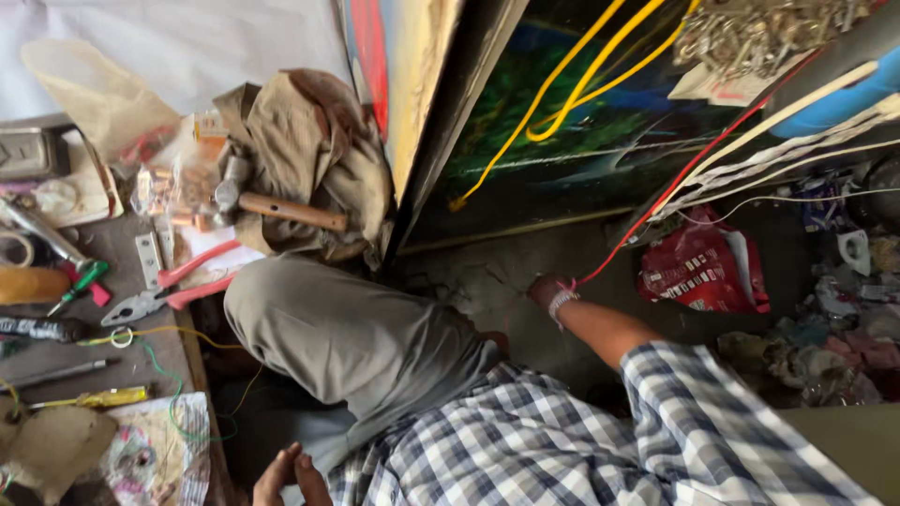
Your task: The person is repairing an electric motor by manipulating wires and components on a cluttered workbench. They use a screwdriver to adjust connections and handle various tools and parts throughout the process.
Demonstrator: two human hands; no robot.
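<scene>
At far left I see red-handled pliers (169,286) lying on the work surface (122,248), with a wooden-handled hammer (272,206) just beyond, well apart from both hands. My left hand (286,476) sits low by the checked shirt (562,440), fingers loosely together, holding nothing. To the right, my right hand (547,290) reaches to the floor and meets the red wire's (656,206) lower end; I cannot tell whether the fingers are clamped on it.

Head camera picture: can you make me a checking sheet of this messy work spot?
Surface: grey floor, dusty.
Job's things: red wire, one end at the right hand.
Clutter: red-handled pliers, hammer, green screwdriver, tan cloth, red packet.
Hands: right hand on the floor at the red wire; left hand low, holding nothing I can see.
Cables: yellow cable, white cords.
Surroundings: painted panel standing behind.
</scene>
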